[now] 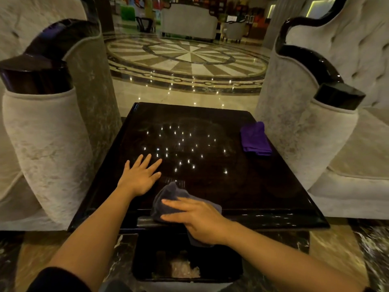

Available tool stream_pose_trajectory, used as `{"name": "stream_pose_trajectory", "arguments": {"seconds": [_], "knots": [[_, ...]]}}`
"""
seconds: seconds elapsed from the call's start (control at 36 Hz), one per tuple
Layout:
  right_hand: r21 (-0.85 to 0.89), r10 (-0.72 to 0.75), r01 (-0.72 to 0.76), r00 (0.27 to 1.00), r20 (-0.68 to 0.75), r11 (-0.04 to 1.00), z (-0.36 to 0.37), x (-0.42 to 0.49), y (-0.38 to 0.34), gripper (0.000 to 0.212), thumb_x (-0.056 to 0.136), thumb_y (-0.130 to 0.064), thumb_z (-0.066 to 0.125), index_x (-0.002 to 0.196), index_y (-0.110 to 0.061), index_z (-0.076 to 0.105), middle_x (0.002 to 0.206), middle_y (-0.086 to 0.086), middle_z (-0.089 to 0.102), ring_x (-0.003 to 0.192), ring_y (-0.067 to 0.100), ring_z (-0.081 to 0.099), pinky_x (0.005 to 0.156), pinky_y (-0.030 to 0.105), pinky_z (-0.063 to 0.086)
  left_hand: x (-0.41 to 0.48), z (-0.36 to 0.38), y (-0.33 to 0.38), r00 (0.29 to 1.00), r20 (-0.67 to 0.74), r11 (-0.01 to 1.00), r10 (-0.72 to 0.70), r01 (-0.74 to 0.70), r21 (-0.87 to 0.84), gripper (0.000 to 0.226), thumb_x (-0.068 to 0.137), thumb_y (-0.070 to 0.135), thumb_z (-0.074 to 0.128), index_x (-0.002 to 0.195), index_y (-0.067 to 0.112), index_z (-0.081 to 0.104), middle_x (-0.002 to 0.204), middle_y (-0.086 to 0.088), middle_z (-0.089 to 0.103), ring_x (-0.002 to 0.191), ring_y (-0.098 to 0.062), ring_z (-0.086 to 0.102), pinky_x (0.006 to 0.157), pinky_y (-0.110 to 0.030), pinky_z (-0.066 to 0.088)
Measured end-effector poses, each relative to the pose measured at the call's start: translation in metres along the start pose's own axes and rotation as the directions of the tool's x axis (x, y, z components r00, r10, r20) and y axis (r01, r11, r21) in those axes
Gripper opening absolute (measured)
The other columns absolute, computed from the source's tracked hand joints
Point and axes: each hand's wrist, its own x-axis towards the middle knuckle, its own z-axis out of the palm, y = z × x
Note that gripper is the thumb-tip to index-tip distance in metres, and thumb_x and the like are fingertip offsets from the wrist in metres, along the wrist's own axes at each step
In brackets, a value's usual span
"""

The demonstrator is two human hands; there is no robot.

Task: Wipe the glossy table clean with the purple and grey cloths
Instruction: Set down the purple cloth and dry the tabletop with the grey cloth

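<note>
Grey cloth (168, 193) under right hand (199, 220), left hand (140, 178) flat

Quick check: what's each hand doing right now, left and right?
Left hand: open, flat on the glossy table, holding nothing.
Right hand: open, straight fingers pressing the grey cloth at the near edge.

- Pale grey velvet armchair w/ glossy black curved arm trim (48, 133), left side.
- Matching pale velvet armchair w/ button-tufted back (294, 127), right side.
- Polished cream marble floor (179, 95) btwn them, dotted w/ reflected light spots.
- Round inlaid floor medallion, beige & white wedges, dark ring border (189, 57).
- Far end: white sofa w/ dark frame (189, 22), small grey armchair (233, 30) near it.
- Near edge: dark veined marble floor band (368, 245); black square bin (147, 278) w/ crumpled clear plastic inside.
- Light warm, dim.
</note>
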Motion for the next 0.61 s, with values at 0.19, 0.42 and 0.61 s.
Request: {"name": "stream_pose_trajectory", "arguments": {"seconds": [0.19, 0.42, 0.61], "knots": [[0.190, -0.024, 0.045, 0.993, -0.112, 0.981, -0.009, -0.023, -0.012, 0.040, 0.084, 0.009, 0.042, 0.114, -0.007, 0.063, 0.138, 0.011, 0.050, 0.129, 0.025, 0.044, 0.107, 0.044, 0.038, 0.000, 0.000, -0.002, 1.000, 0.004, 1.000, -0.004, 0.004, 0.002, 0.053, 0.095, 0.049, 0.019, 0.143, 0.038, 0.001, 0.157, -0.001, -0.007, 0.144, -0.021, -0.011, 0.115, -0.049, -0.005], [0.192, 0.258, -0.194, 0.874, -0.411, 0.962, -0.074, -0.049, 0.037, 0.043, 0.081, 0.017, 0.044, 0.114, -0.004, 0.061, 0.138, 0.017, 0.045, 0.128, 0.020, 0.037, 0.108, 0.030, 0.029, -0.001, 0.001, -0.001, 1.000, 0.007, 1.000, -0.006, 0.006, 0.019, 0.053, 0.095, 0.049, 0.017, 0.143, 0.038, -0.002, 0.157, -0.001, -0.008, 0.143, -0.021, -0.011, 0.115, -0.049, -0.005], [-0.010, 0.450, -0.553, 0.688, -0.570, 0.833, -0.089, -0.081, 0.124, 0.039, 0.084, 0.012, 0.048, 0.120, -0.001, 0.056, 0.140, 0.024, 0.041, 0.127, 0.038, 0.043, 0.103, 0.040, 0.036, -0.002, 0.001, -0.001, 1.000, 0.011, 0.999, -0.008, 0.007, 0.035, 0.053, 0.095, 0.049, 0.017, 0.143, 0.039, -0.003, 0.157, -0.001, -0.008, 0.143, -0.021, -0.011, 0.115, -0.049, -0.005]]}}
